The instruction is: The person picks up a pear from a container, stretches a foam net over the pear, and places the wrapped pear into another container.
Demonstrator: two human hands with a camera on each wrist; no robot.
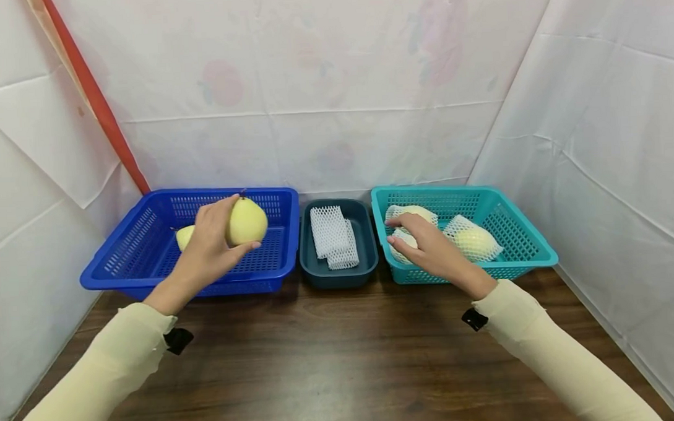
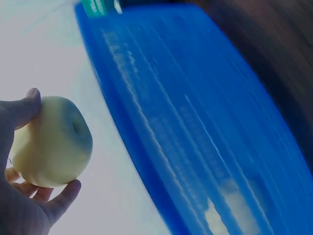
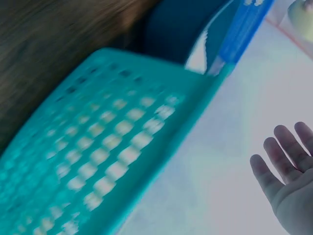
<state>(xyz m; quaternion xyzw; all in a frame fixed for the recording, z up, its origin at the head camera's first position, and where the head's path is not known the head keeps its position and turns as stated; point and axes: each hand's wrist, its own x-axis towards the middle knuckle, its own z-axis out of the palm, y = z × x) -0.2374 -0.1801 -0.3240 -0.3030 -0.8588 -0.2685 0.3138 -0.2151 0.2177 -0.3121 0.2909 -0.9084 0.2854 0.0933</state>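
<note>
My left hand (image 1: 208,238) grips a yellow-green pear (image 1: 247,222) above the blue basket (image 1: 122,283). Its thumb and fingers wrap the sides of the pear (image 2: 55,142) in the left wrist view, the fruit's dimpled end facing outward. Another pear (image 1: 185,237) lies in the blue basket, partly hidden by that hand. Over the left side of the teal basket (image 1: 530,241), my right hand (image 1: 435,249) hovers with thumb and fingers apart and nothing between them. Several pears in white foam nets, including one net-wrapped pear (image 1: 476,241), lie in the teal basket.
Between the baskets stands a dark teal tray (image 1: 339,278) with folded white foam nets (image 1: 330,232) inside. All three containers sit along the back of a brown wooden table (image 1: 331,359). White sheeting (image 1: 321,68) rises behind and at both sides. A red strip (image 1: 102,107) slants down at left.
</note>
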